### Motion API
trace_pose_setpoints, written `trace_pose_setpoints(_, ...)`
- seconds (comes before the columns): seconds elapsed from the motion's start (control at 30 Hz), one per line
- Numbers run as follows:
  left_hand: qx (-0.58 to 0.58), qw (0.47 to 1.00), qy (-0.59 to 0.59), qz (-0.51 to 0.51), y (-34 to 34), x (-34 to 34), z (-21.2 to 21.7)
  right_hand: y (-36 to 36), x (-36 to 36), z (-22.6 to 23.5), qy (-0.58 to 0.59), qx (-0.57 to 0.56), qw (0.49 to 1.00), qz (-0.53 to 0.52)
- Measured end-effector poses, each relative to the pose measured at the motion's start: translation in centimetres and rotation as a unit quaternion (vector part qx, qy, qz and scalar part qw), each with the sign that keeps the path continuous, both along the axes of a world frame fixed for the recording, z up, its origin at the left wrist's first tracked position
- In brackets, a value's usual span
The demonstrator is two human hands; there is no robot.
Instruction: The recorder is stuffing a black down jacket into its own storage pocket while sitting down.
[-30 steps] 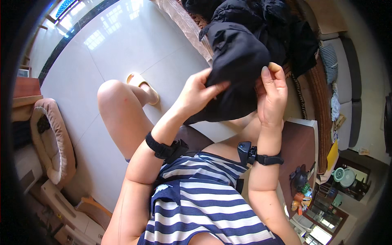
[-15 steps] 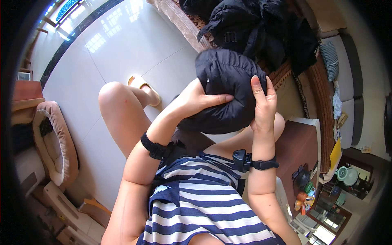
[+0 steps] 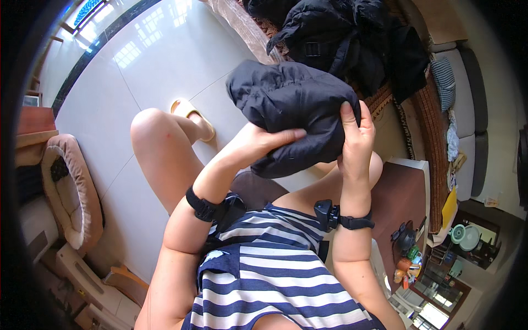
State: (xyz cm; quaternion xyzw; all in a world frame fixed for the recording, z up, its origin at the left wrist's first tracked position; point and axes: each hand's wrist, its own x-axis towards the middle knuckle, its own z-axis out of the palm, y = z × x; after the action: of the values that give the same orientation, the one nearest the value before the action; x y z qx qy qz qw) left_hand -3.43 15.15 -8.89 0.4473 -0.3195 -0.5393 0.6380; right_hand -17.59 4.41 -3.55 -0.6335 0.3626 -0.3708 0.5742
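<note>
Between my hands is a black padded piece of clothing [image 3: 297,99], folded and bunched; its exact kind is hard to make out. My left hand [image 3: 258,142] grips it from the left side, thumb lying across the near face and the other fingers hidden behind or under the fabric. On the right, my right hand [image 3: 356,135] pinches its edge, with the thumb on the front and the fingers at the back. Black straps with small devices circle both wrists. The piece is held up above my lap, between my bare knees.
A black puffy jacket [image 3: 335,44] with a buckle lies on the brown covered seat ahead. A red-brown table [image 3: 404,209] stands at the right, with small items on it. At the left, a tan pet bed [image 3: 88,192] rests on the pale tiled floor [image 3: 159,71].
The far left part of the black padded piece has swung out to the left and now spreads wider. My left hand has shifted slightly left; the right hand stays nearly in place.
</note>
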Motion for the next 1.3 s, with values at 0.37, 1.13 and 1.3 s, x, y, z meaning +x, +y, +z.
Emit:
trace_pose_setpoints(0.37, -0.002, 0.941, 0.336, 0.047, 1.0, -1.0, 1.2, 0.1, -0.4, 0.2, 0.189, -0.219, 0.957, -0.006)
trace_pose_setpoints(1.13, -0.026, 0.984, 0.027, 0.173, -0.6, 0.8, -1.2, 0.5, -0.8, 1.6, -0.067, 0.01, 0.998, -0.017)
trace_pose_setpoints(1.3, 0.022, 0.997, 0.012, 0.075, -1.1, 0.1, -1.7, 0.8, -0.5, -1.6, 0.134, -0.137, 0.979, 0.071)
